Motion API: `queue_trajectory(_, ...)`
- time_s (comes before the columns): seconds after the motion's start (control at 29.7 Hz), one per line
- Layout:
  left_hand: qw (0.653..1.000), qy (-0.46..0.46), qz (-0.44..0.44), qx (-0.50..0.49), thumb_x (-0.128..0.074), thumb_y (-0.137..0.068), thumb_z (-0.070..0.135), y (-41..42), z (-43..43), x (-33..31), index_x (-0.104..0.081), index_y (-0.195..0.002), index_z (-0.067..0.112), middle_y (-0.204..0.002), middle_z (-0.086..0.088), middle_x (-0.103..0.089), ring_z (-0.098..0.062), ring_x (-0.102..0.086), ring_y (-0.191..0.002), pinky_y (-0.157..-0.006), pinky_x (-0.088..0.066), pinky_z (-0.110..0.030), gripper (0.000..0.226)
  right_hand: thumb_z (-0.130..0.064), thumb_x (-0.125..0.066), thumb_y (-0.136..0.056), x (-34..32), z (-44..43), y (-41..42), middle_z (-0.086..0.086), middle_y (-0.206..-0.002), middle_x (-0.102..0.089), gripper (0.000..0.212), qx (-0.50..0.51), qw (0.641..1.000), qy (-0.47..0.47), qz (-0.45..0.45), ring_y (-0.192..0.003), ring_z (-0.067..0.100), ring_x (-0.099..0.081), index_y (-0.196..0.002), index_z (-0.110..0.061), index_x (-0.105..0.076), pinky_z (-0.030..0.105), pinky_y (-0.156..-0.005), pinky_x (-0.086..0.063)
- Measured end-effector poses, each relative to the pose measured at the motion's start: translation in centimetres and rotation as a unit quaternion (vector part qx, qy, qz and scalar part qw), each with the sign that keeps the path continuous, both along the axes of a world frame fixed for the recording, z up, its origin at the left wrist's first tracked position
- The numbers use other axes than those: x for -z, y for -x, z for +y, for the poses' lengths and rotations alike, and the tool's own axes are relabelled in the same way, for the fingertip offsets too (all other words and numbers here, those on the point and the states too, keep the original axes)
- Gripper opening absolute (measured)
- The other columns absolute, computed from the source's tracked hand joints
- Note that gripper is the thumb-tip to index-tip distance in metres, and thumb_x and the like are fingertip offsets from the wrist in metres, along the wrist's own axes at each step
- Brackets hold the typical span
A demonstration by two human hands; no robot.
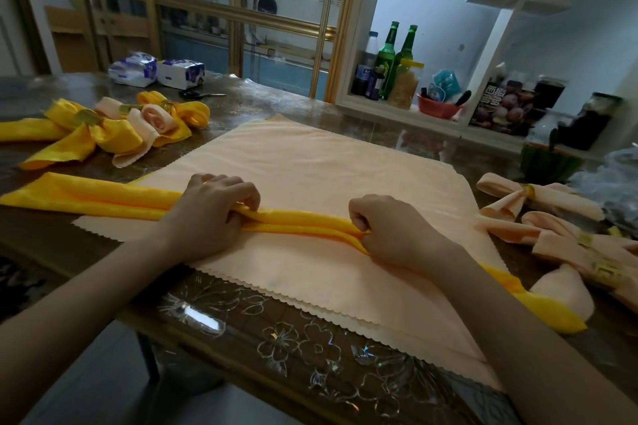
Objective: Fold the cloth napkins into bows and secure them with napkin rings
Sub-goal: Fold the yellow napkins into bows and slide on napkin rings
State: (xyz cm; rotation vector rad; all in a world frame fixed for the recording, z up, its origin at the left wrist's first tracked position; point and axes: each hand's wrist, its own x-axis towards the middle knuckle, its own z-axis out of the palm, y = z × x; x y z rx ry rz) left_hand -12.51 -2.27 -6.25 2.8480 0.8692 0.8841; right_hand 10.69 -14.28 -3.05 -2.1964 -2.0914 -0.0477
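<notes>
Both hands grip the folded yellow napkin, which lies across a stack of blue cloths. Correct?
Not quite: the stack of cloths is peach, not blue, as the head view shows. Both the left hand and right hand do grip the folded yellow napkin.

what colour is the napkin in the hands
Yellow; the napkin shows best in the head view.

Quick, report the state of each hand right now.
Left hand: closed, fingers curled round the long folded yellow satin napkin.
Right hand: closed, pinching the same napkin further along.
</notes>
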Motion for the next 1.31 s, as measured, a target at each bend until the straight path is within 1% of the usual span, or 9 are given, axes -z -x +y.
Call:
queue_trajectory(0.17, 0.999, -0.015, 0.028, -0.005, -0.039, -0.069, 0.019, 0.1, 0.1, 0.1, -0.067, -0.081, 0.017, -0.088, -0.001, -0.066, -0.027, -0.062, -0.087, -0.092, -0.036, -0.051, 0.031, -0.002, -0.045, -0.082, 0.0, -0.3, 0.7, -0.008, -0.072, -0.032, 0.034, -0.032, 0.993, -0.014, -0.115, -0.069, 0.016, -0.037, -0.064, -0.025, -0.029, 0.022, -0.052, -0.025)
queue_trajectory(0.34, 0.999, 0.008, 0.016, -0.034, -0.041, -0.075, 0.016, 0.0, 0.3, 0.4, -0.06, -0.092, 0.016, -0.097, 0.0, -0.062, -0.024, -0.057, -0.094, -0.097, -0.032, -0.042, 0.026, 0.0, -0.066, -0.078, -0.1, -0.1, 1.3, 0.001, -0.075, -0.05, 0.02, -0.055, 0.969, -0.113, -0.214, -0.06, 0.014, -0.036, -0.082, -0.017, -0.057, 0.028, -0.053, -0.032)
queue_trajectory(0.4, 0.999, 0.023, 0.011, -0.035, -0.038, -0.075, 0.017, -0.1, 0.3, 0.5, -0.058, -0.095, 0.017, -0.1, 0.0, -0.06, -0.022, -0.055, -0.096, -0.096, -0.031, -0.038, 0.028, 0.0, -0.072, -0.072, -0.2, -0.1, 1.1, 0.001, -0.074, -0.054, 0.028, -0.035, 0.972, -0.133, -0.19, -0.056, 0.013, -0.039, -0.083, -0.019, -0.054, 0.028, -0.049, -0.036)
queue_trajectory(0.47, 0.999, 0.031, 0.016, -0.034, -0.034, -0.072, 0.02, 0.1, 0.4, 0.5, -0.059, -0.094, 0.019, -0.103, 0.001, -0.058, -0.021, -0.053, -0.099, -0.096, -0.03, -0.037, 0.033, -0.001, -0.055, -0.084, 0.0, -0.3, 1.0, 0.0, -0.09, -0.054, 0.026, -0.017, 0.984, -0.086, -0.152, -0.071, 0.019, -0.05, -0.097, -0.021, -0.044, 0.032, -0.063, -0.043)
queue_trajectory(0.61, 0.996, 0.022, 0.07, -0.045, -0.046, -0.082, 0.02, 0.1, 0.4, 0.3, -0.061, -0.096, 0.022, -0.11, 0.002, -0.055, -0.019, -0.05, -0.107, -0.099, -0.028, -0.038, 0.021, -0.002, -0.044, -0.085, 0.2, -0.3, 0.7, 0.0, -0.092, -0.046, 0.022, -0.001, 0.993, -0.016, -0.116, -0.078, 0.02, -0.046, -0.09, -0.021, -0.035, 0.029, -0.066, -0.035)
queue_trajectory(0.78, 0.998, -0.027, 0.044, -0.034, -0.021, -0.076, 0.05, 0.2, 0.3, 0.4, -0.068, -0.083, 0.017, -0.095, -0.002, -0.062, -0.023, -0.056, -0.094, -0.089, -0.034, -0.041, 0.058, -0.006, -0.051, -0.077, -0.6, -0.4, 0.7, -0.004, -0.083, -0.044, 0.023, 0.04, 0.995, 0.087, -0.016, -0.073, 0.015, -0.041, -0.076, -0.025, -0.039, 0.026, -0.058, -0.031)
queue_trajectory(0.91, 0.995, -0.016, 0.074, -0.063, -0.011, -0.074, 0.071, 0.0, 0.3, 0.3, -0.064, -0.084, 0.02, -0.097, 0.002, -0.061, -0.016, -0.053, -0.096, -0.093, -0.033, -0.039, 0.074, -0.014, -0.056, -0.078, -1.1, -0.4, 0.4, -0.001, -0.083, -0.048, 0.014, 0.07, 0.978, 0.169, 0.097, -0.075, 0.014, -0.042, -0.078, -0.024, -0.046, 0.031, -0.067, -0.037)
queue_trajectory(1.04, 0.997, -0.004, 0.064, -0.049, -0.014, -0.071, 0.071, -0.1, 0.3, 0.5, -0.057, -0.084, 0.02, -0.096, 0.001, -0.06, -0.017, -0.052, -0.094, -0.091, -0.033, -0.036, 0.069, -0.024, -0.065, -0.081, -2.2, -0.9, -0.8, -0.002, -0.094, -0.053, 0.016, 0.074, 0.963, 0.222, 0.136, -0.086, 0.013, -0.048, -0.091, -0.03, -0.054, 0.034, -0.083, -0.047)
queue_trajectory(1.31, 0.999, 0.016, 0.029, -0.043, -0.012, -0.074, 0.068, 0.0, 0.5, 0.4, -0.067, -0.09, 0.017, -0.099, -0.001, -0.063, -0.018, -0.055, -0.096, -0.089, -0.033, -0.035, 0.077, -0.038, -0.064, -0.085, -2.7, -1.3, -1.3, -0.004, -0.097, -0.06, 0.014, 0.061, 0.961, 0.193, 0.186, -0.09, 0.011, -0.055, -0.092, -0.026, -0.063, 0.026, -0.084, -0.046)
